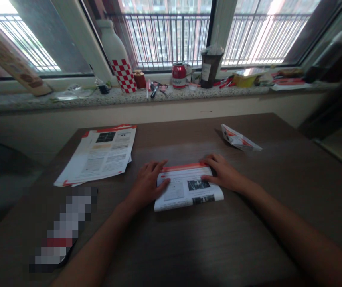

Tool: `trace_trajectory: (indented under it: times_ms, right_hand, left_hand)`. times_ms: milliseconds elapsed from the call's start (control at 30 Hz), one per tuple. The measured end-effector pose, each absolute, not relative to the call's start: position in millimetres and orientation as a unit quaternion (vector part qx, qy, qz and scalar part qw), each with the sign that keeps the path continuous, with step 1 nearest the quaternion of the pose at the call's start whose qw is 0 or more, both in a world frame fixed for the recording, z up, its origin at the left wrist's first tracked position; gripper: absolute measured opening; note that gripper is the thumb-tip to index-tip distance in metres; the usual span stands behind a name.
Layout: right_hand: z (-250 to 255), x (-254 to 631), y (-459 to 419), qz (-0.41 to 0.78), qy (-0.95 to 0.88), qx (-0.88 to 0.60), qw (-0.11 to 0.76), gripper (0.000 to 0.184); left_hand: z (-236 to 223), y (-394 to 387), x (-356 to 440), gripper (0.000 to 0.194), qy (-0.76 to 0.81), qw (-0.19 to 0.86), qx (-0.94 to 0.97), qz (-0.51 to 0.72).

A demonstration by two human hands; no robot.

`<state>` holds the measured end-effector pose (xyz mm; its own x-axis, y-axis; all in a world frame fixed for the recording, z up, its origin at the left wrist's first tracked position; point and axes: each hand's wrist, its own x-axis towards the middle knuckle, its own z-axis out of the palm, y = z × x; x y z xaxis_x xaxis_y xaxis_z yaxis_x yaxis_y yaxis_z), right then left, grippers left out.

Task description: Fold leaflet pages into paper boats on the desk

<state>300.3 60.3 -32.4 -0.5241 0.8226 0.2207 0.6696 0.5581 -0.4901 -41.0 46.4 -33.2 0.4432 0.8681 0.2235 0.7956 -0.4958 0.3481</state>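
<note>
A printed sheet of paper [176,185] lies on the table between my hands, bent over on itself with a rounded fold on the side nearest me. Its far edge carries an orange-red band. My left hand [149,181] holds the left side, fingers at the far corner and thumb on top. At the right side, my right hand [220,171] grips the sheet the same way, its fingertips on the far right corner and its thumb on the print. The underside of the sheet is hidden.
A stack of printed sheets [107,155] lies at the left, with a blurred-out phone-like object [66,227] nearer me. A folded paper piece [238,137] stands at the back right. The windowsill [93,97] holds a white bottle [113,44], a red can [178,75] and a dark cup [209,67].
</note>
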Motion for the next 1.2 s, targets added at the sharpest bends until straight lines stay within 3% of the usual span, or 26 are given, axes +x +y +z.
trace_trajectory:
  times_ms: [233,667,1200]
  right_hand:
    - [-31,298,56,0.182,-0.847,-0.451,0.214,0.035]
    - [-29,298,60,0.195,-0.82,-0.491,0.218,0.037]
    - [-42,298,69,0.179,-0.817,-0.488,0.252,0.017]
  left_hand:
    - [-35,46,-40,0.056,0.509,0.087,0.838,0.175]
    - [-35,47,-41,0.049,0.502,0.079,0.843,0.173]
    - [-34,54,-39,0.04,0.512,0.076,0.835,0.188]
